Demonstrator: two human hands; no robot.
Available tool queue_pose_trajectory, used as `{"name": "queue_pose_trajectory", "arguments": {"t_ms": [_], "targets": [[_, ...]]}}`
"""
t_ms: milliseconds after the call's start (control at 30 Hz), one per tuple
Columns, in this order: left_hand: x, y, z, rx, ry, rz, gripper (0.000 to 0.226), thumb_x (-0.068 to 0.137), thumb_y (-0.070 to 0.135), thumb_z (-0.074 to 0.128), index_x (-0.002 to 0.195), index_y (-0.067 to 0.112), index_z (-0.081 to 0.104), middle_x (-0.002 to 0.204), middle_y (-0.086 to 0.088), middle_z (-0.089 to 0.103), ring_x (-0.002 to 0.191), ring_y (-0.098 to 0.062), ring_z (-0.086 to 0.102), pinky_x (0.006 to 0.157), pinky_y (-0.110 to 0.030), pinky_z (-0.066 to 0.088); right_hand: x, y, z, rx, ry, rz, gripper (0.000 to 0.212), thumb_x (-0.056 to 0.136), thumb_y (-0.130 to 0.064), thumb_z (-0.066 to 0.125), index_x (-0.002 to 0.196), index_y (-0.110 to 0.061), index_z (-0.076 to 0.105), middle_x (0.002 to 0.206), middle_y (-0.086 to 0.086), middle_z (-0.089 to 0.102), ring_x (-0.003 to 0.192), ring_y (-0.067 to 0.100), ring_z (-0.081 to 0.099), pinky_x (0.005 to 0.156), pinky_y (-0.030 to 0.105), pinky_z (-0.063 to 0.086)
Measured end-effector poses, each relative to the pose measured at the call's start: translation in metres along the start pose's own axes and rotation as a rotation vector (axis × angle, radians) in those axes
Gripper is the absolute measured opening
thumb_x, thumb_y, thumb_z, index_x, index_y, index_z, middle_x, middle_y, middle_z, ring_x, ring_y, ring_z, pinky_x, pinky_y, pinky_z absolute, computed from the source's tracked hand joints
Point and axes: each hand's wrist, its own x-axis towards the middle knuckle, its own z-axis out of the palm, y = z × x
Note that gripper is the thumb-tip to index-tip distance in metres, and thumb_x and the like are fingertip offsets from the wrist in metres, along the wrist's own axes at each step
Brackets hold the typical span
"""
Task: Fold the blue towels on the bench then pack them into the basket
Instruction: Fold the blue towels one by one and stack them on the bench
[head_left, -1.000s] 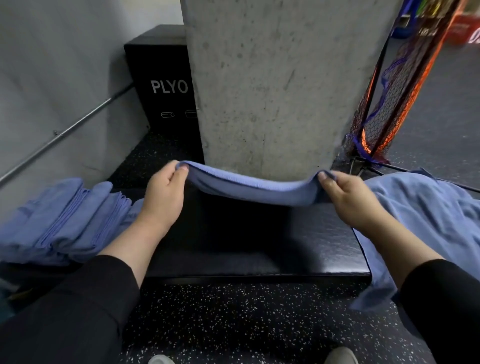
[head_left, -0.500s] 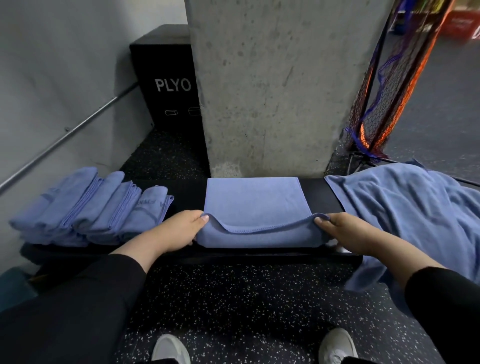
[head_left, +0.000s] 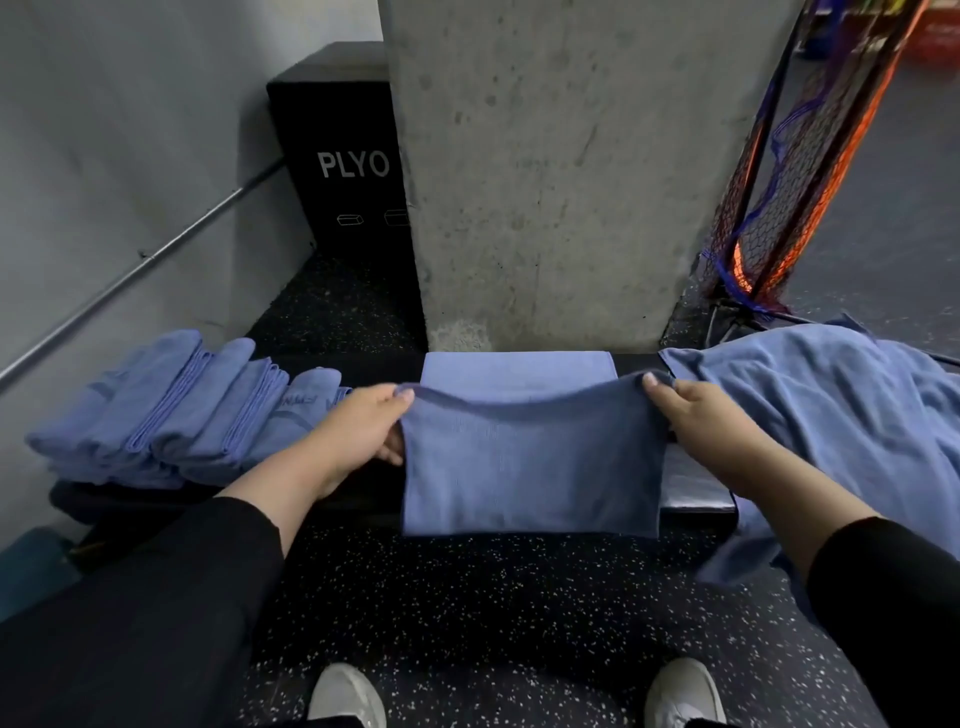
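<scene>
- Two light shoes (head_left: 347, 693) are planted on the speckled floor (head_left: 493, 597).
- A blue towel (head_left: 530, 462) is held up over the black worktop (head_left: 696, 493); its top corners are pinched by the left hand (head_left: 358, 434) and right hand (head_left: 698, 415), each grip closed on cloth.
- Its far part lies flat on the worktop.
- Folded towels (head_left: 171, 410) are stacked left; an unfolded heap (head_left: 831, 415) lies right.
- A concrete pillar (head_left: 561, 171) stands behind.
</scene>
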Motion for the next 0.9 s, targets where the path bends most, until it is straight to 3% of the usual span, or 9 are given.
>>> {"name": "queue_pose_trajectory", "arguments": {"t_ms": [67, 133, 233, 300, 400, 500, 667, 800, 900], "targets": [[0.017, -0.002, -0.001, 0.097, 0.136, 0.065, 0.033, 0.102, 0.047, 0.044, 0.098, 0.026, 0.069, 0.093, -0.003, 0.074, 0.088, -0.025, 0.07, 0.082, -0.046, 0.059, 0.015, -0.004, 0.01, -0.074, 0.119, 0.006, 0.047, 0.104, -0.045, 0.046, 0.073, -0.01, 0.051, 0.066, 0.007, 0.042, 0.066, 0.019, 0.042, 0.062, 0.034, 0.029], [0.028, -0.001, 0.004, 0.235, 0.22, 0.09, 0.039, 0.098, 0.054, 0.042, 0.102, 0.025, 0.069, 0.097, -0.003, 0.073, 0.093, -0.026, 0.068, 0.088, -0.048, 0.055, 0.028, -0.005, 0.021, -0.091, 0.151, 0.011, 0.048, 0.105, -0.044, 0.044, 0.076, -0.008, 0.057, 0.064, 0.002, 0.046, 0.063, 0.018, 0.043, 0.059, 0.034, 0.03], [0.041, 0.0, 0.02, 0.405, 0.267, 0.123, 0.034, 0.107, 0.032, 0.043, 0.096, 0.008, 0.064, 0.091, -0.012, 0.067, 0.084, -0.027, 0.06, 0.069, -0.037, 0.043, 0.043, -0.001, 0.037, -0.091, 0.129, 0.01, 0.044, 0.106, -0.04, 0.043, 0.093, -0.003, 0.064, 0.081, 0.005, 0.061, 0.074, 0.016, 0.05, 0.068, 0.035, 0.041], [0.049, -0.003, 0.029, 0.503, 0.235, 0.115, 0.034, 0.108, 0.029, 0.042, 0.083, 0.011, 0.057, 0.079, -0.009, 0.061, 0.073, -0.023, 0.053, 0.057, -0.034, 0.033, 0.048, 0.009, 0.044, -0.115, 0.087, 0.024, 0.041, 0.106, -0.037, 0.044, 0.097, -0.002, 0.063, 0.084, 0.007, 0.061, 0.074, 0.016, 0.049, 0.065, 0.033, 0.039], [0.06, -0.012, 0.033, 0.623, 0.198, 0.087, 0.04, 0.108, 0.031, 0.041, 0.075, 0.011, 0.049, 0.075, -0.01, 0.058, 0.07, -0.025, 0.051, 0.057, -0.037, 0.03, 0.05, 0.019, 0.047, -0.17, 0.059, 0.054, 0.042, 0.106, -0.034, 0.043, 0.097, 0.005, 0.058, 0.075, 0.007, 0.051, 0.066, 0.017, 0.042, 0.057, 0.033, 0.03], [0.06, -0.009, 0.033, 0.706, 0.182, 0.079, 0.041, 0.109, 0.032, 0.038, 0.074, 0.012, 0.046, 0.075, -0.007, 0.056, 0.071, -0.024, 0.05, 0.058, -0.037, 0.028, 0.049, 0.021, 0.044, -0.241, 0.037, 0.064, 0.043, 0.107, -0.034, 0.041, 0.097, 0.003, 0.059, 0.077, 0.011, 0.057, 0.068, 0.021, 0.048, 0.057, 0.033, 0.032], [0.045, -0.004, 0.03, 0.823, 0.09, 0.051, 0.041, 0.109, 0.033, 0.033, 0.075, 0.014, 0.045, 0.08, -0.006, 0.056, 0.076, -0.024, 0.052, 0.061, -0.036, 0.031, 0.037, 0.02, 0.037, -0.348, -0.047, 0.063, 0.039, 0.106, -0.034, 0.042, 0.098, -0.002, 0.063, 0.09, 0.013, 0.067, 0.081, 0.027, 0.058, 0.066, 0.034, 0.038], [0.026, -0.004, 0.025, 0.825, 0.019, 0.071, 0.041, 0.108, 0.032, 0.038, 0.072, 0.014, 0.044, 0.077, -0.005, 0.055, 0.071, -0.02, 0.05, 0.058, -0.035, 0.03, 0.021, 0.022, 0.029, -0.404, -0.106, 0.075, 0.039, 0.106, -0.035, 0.043, 0.105, -0.004, 0.066, 0.1, 0.013, 0.071, 0.097, 0.029, 0.064, 0.084, 0.036, 0.046], [0.01, -0.005, 0.021, 0.828, -0.031, 0.069, 0.04, 0.107, 0.033, 0.04, 0.074, 0.012, 0.047, 0.082, -0.008, 0.06, 0.075, -0.025, 0.055, 0.064, -0.037, 0.037, 0.008, 0.026, 0.026, -0.424, -0.134, 0.08, 0.037, 0.105, -0.035, 0.045, 0.104, -0.005, 0.067, 0.102, 0.011, 0.071, 0.099, 0.028, 0.065, 0.086, 0.036, 0.047]]}}
